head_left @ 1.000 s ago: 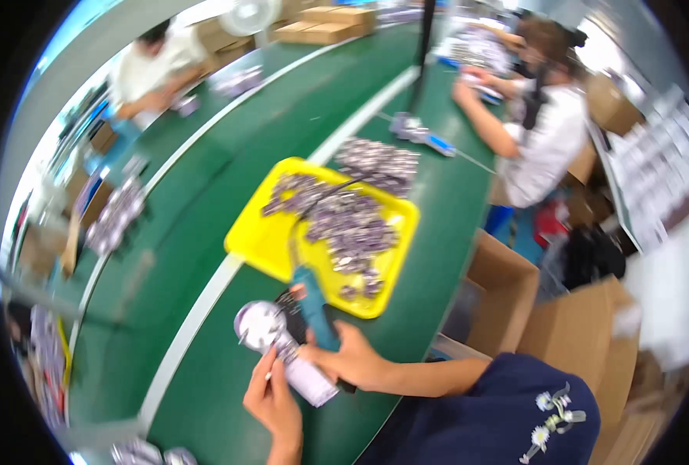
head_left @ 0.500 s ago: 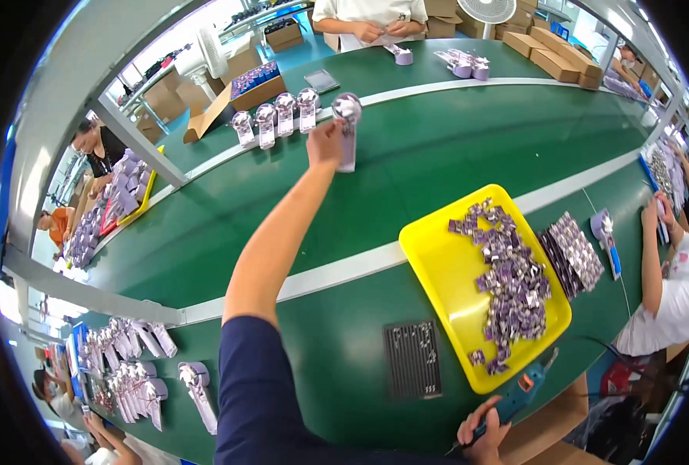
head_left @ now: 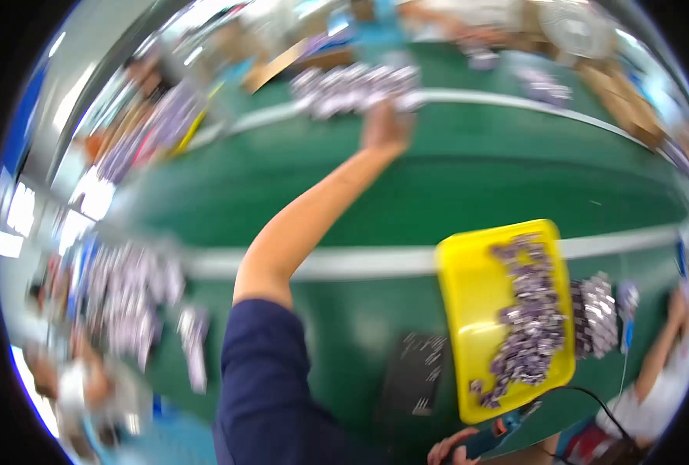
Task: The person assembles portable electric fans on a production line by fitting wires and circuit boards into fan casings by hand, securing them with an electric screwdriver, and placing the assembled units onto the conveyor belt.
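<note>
Placement step was judged in hand: left hand (head_left: pixel 385 128) was stretched to the silver parts row (head_left: pixel 356 85) across the green belt (head_left: pixel 468 186); grip unclear through blur. Right hand (head_left: pixel 454 448) was clamped on the blue tool (head_left: pixel 493 435). Clean release needed next.

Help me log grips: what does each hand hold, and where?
Right hand grips a blue handheld tool around its body; left hand is too blurred to tell.

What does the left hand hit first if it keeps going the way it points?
Likely the row of small silvery parts on the far side of the green belt; the left hand sits right at them. Blur hides contact.
</note>
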Motion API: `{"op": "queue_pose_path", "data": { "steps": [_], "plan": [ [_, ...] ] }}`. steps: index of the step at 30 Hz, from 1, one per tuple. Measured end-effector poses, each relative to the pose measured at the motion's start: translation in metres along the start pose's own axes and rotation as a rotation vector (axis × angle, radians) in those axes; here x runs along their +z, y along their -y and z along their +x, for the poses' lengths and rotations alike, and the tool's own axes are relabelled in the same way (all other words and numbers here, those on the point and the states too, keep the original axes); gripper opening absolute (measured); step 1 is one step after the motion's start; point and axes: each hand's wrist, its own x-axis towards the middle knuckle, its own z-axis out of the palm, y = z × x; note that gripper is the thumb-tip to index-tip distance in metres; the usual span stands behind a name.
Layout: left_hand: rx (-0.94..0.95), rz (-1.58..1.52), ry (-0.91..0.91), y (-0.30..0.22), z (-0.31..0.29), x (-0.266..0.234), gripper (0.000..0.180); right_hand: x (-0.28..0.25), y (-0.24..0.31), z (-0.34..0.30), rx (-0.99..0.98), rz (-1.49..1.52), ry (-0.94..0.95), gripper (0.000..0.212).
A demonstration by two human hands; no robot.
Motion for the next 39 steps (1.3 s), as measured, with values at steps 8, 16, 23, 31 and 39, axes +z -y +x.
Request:
{"op": "queue_pose_path", "data": {
  "steps": [8, 16, 23, 31, 39],
  "plan": [
    [-0.172, 0.298, 0.038, -0.114, -0.303, -0.359, 0.029, 0.007, -0.011, 0.006, -0.254, -0.022, 0.045, 0.031],
    [-0.793, 0.332, -0.194, -0.036, -0.431, -0.470, 0.056, -0.007, -0.003, 0.008, -0.300, -0.097, 0.084, 0.034],
    [-0.559, 0.686, 0.070, -0.037, -0.410, -0.429, 0.081, -0.012, -0.011, 0.008, -0.349, -0.186, 0.069, 0.037],
    [-0.623, 0.826, 0.116, -0.022, -0.458, -0.497, 0.059, 0.003, -0.010, 0.007, -0.289, -0.337, -0.038, 0.034],
    [-0.605, 0.866, 0.077, 0.007, -0.461, -0.549, 0.061, 0.033, -0.015, 0.002, -0.380, -0.551, -0.237, 0.042]
  ]
}}
